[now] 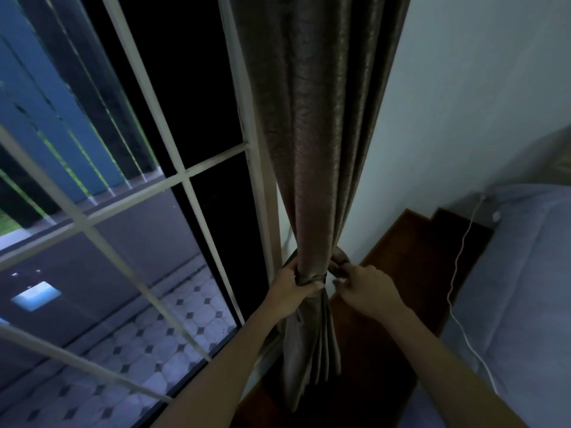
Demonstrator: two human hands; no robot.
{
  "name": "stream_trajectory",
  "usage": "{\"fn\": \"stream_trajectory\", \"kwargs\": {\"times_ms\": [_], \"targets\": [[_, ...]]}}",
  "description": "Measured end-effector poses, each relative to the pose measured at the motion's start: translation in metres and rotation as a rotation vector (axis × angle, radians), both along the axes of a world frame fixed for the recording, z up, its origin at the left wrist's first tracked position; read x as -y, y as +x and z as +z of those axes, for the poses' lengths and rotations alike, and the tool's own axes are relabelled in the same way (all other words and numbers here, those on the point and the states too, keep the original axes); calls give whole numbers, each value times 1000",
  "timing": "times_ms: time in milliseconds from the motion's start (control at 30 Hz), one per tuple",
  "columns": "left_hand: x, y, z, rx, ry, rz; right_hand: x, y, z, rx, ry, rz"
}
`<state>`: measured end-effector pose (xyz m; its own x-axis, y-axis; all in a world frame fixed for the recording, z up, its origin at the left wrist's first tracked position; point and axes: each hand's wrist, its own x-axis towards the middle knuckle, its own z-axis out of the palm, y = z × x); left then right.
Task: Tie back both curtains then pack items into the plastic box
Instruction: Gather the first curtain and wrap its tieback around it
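A brown patterned curtain point(318, 125) hangs gathered into a narrow bunch beside the window frame. A tie-back band point(310, 278) of the same cloth wraps around it low down. My left hand point(293, 291) grips the gathered curtain and the band from the left. My right hand point(364, 288) pinches the band's loop end point(338, 262) on the curtain's right side, close to the white wall. Below the band the curtain's folds hang loose toward the floor. No plastic box is in view.
A window with white bars point(185, 174) fills the left side, with a tiled patio outside. A white wall point(463, 103) is right of the curtain. A bed with blue-grey bedding point(525, 288) and a white cable point(457, 273) lie at the right, over a dark wooden floor point(401, 257).
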<state>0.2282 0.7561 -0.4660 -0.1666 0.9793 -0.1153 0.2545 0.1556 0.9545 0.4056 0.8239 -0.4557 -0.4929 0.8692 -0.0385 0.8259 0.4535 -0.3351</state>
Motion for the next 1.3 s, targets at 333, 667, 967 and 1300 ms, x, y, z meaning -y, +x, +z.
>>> {"fn": "stream_trajectory", "kwargs": {"times_ms": [333,667,967,1300], "targets": [[0,-10,-2,423,-155,304,30,-6,-10,57,391,61],[-1,-28,-19,353,-357,273,71,0,-35,-221,-182,-145],[6,-34,-27,125,-262,316,104,-20,-30,-299,-170,-109],[72,-8,-4,-229,-85,177,152,-66,-45,-805,-293,17]]}}
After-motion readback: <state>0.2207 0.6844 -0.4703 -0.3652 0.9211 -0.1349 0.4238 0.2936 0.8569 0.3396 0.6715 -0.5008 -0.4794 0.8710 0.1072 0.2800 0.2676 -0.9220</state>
